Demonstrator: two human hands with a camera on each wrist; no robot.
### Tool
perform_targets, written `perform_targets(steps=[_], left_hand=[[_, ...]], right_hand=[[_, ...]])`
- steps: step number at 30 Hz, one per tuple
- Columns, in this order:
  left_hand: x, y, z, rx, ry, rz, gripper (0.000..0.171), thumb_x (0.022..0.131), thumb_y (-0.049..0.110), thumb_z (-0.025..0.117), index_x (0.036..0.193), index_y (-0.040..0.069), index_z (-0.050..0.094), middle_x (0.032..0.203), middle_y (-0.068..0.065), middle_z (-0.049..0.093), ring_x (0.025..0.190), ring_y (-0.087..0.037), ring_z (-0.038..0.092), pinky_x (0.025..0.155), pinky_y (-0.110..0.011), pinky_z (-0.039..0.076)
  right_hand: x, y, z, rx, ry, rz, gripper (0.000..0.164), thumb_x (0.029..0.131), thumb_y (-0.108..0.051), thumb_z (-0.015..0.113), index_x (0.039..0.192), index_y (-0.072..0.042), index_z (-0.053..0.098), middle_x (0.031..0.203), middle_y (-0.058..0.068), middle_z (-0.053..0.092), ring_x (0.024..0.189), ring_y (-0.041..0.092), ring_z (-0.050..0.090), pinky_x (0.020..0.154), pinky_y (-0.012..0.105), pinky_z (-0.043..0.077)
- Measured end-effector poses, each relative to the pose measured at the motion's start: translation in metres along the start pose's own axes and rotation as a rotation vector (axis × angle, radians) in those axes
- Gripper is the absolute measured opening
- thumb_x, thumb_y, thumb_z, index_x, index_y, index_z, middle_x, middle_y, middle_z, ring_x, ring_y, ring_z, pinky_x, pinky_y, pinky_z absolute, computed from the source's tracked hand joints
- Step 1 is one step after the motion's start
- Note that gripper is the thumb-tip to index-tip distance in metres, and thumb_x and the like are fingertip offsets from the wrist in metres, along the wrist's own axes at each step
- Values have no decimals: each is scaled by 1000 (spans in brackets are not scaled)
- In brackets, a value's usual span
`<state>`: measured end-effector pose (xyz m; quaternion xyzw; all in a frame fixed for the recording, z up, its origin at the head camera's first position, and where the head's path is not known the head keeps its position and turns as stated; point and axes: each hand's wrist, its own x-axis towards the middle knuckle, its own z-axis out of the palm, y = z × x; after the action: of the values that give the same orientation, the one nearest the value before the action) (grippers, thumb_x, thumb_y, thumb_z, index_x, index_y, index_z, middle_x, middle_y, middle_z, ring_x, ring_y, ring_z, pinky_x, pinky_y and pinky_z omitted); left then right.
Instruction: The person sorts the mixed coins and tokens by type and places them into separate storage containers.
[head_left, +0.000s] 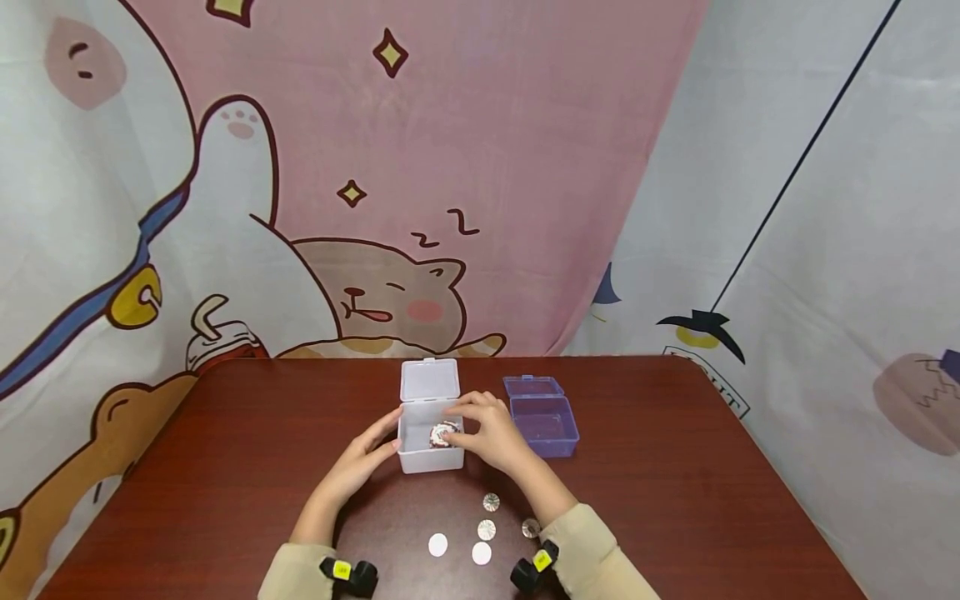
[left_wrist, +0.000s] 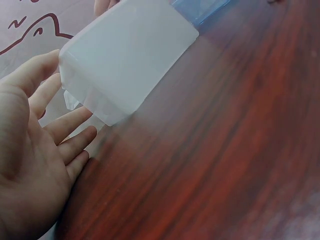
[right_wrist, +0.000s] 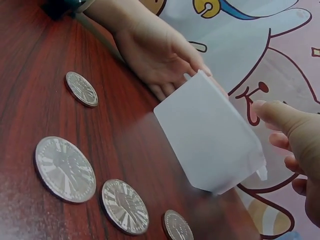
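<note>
A white plastic box [head_left: 432, 460] stands on the table with its lid [head_left: 430, 381] tipped back. In it lies a round thing [head_left: 442, 434] with a white, red and dark pattern; its kind is unclear. My left hand [head_left: 360, 457] touches the left side of the box with thumb and fingers fairly straight. My right hand [head_left: 491, 429] reaches over the right rim, thumb beside the patterned round thing and fingers apart from the thumb above the box. In the right wrist view the box wall hides the inside. Several silvery coins [right_wrist: 65, 169] lie on the table before the box.
To the right of the white box stands a translucent blue-violet box [head_left: 546, 446], its lid open. Both stand on the dark red wooden table [head_left: 675, 500]. A cartoon-printed cloth [head_left: 525, 167] hangs behind the table's far edge.
</note>
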<state>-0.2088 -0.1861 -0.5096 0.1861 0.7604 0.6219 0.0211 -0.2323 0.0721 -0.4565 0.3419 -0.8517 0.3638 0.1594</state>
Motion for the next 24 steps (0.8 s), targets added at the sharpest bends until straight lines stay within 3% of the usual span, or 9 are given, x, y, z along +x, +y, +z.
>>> perform_targets(steps=[8,17,24], left_hand=[[-1,3,1,-9,3,3,53,96,9,57,146,5,39,146,-20,39,135,-33,31,105,-57,24],[-6,37,3,5,-15,-11,52,96,6,56,143,-5,38,144,-28,37,134,-40,31,104,-60,23],[-7,37,3,-2,-13,-17,53,95,5,56,144,-3,37,145,-27,37,134,-40,30,105,-59,23]], right_hand=[[-7,-6,-12,20,5,-21,39,71,-23,85,106,-9,75,100,-2,64,94,16,52,85,43,39],[-22,-11,-24,9,14,-52,41,71,-25,86,107,-9,74,98,-3,62,92,14,51,83,41,38],[-37,-13,-33,21,15,-41,42,67,-23,88,104,-10,75,98,-7,61,93,13,49,82,39,37]])
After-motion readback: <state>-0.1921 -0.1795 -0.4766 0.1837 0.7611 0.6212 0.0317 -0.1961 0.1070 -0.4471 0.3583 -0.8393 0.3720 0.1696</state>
